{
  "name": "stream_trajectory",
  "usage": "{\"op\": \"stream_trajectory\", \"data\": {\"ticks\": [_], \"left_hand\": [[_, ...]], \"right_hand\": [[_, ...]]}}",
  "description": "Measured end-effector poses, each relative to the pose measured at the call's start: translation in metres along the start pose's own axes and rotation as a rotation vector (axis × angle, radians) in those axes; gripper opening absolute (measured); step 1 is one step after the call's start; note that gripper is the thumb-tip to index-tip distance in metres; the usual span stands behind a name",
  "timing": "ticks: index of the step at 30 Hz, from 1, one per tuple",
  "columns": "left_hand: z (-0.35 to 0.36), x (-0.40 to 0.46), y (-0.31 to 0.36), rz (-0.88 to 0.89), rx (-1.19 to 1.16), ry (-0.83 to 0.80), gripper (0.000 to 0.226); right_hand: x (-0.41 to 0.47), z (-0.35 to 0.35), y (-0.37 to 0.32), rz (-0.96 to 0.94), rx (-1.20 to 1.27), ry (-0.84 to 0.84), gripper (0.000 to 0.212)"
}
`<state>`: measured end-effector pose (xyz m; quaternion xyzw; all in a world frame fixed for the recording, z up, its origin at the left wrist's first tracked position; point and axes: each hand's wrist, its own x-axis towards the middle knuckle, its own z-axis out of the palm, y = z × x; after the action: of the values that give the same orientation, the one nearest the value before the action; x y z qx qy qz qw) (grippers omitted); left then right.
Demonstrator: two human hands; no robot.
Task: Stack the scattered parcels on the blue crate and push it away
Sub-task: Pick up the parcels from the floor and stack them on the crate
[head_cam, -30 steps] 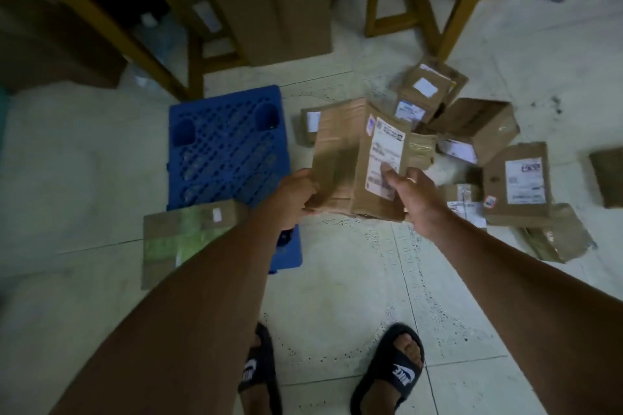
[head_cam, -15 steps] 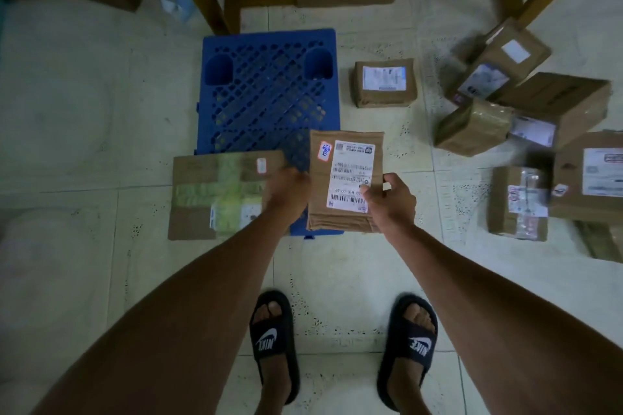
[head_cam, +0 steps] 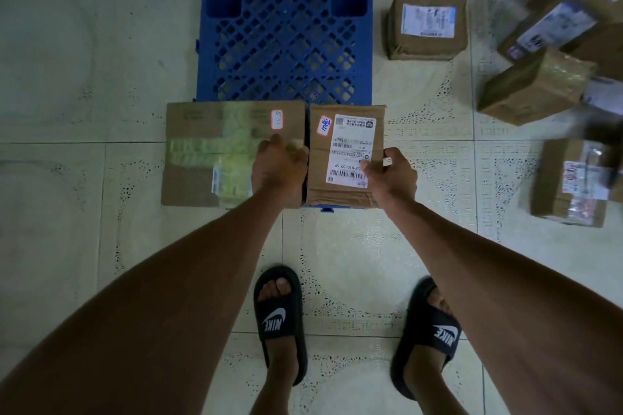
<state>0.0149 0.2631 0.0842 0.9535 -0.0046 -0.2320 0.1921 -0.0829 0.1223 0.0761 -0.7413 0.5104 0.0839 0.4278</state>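
A blue lattice crate [head_cam: 286, 30] lies flat on the tiled floor straight ahead. On its near edge sit two brown parcels side by side: a wide one with greenish tape [head_cam: 215, 152] on the left, overhanging the crate, and a narrower one with a white barcode label [head_cam: 344, 152] on the right. My left hand [head_cam: 281, 165] grips the labelled parcel's left side, between the two. On its right edge my right hand [head_cam: 391, 175] holds it too. Several more parcels lie scattered on the floor to the right, such as a labelled box [head_cam: 426, 29] and a taped box [head_cam: 536, 87].
My two feet in black slides [head_cam: 279, 323] stand just behind the crate. Another parcel [head_cam: 569, 182] lies at the right edge, and blurred boxes [head_cam: 566, 10] fill the upper right corner. Pale tiled floor [head_cam: 84, 61] stretches to the left of the crate.
Both hands carried the labelled parcel from the pile at right, turned it label-up, and lowered it onto the crate's near edge beside the taped parcel. The camera tilted downward.
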Motion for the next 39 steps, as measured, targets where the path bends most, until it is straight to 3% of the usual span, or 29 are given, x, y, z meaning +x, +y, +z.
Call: {"op": "stream_trajectory", "data": {"ticks": [11, 16, 21, 28, 39], "left_hand": [[0.016, 0.003, -0.001, 0.001, 0.011, -0.011, 0.060], [0.018, 0.005, -0.001, -0.012, 0.012, -0.007, 0.055], [0.005, -0.001, 0.023, 0.087, 0.079, 0.009, 0.031], [-0.024, -0.025, 0.147, 0.209, 0.049, -0.079, 0.034], [-0.083, -0.107, 0.386, 0.456, 0.056, -0.062, 0.033]], "right_hand": [[0.009, 0.004, 0.011, -0.009, 0.069, -0.051, 0.036], [0.012, 0.003, 0.014, -0.030, 0.096, -0.089, 0.046], [0.003, -0.015, 0.004, -0.013, 0.027, -0.041, 0.056], [-0.004, -0.108, -0.034, -0.029, 0.143, -0.002, 0.049], [0.011, -0.359, -0.048, 0.042, 0.225, 0.247, 0.031]]}}
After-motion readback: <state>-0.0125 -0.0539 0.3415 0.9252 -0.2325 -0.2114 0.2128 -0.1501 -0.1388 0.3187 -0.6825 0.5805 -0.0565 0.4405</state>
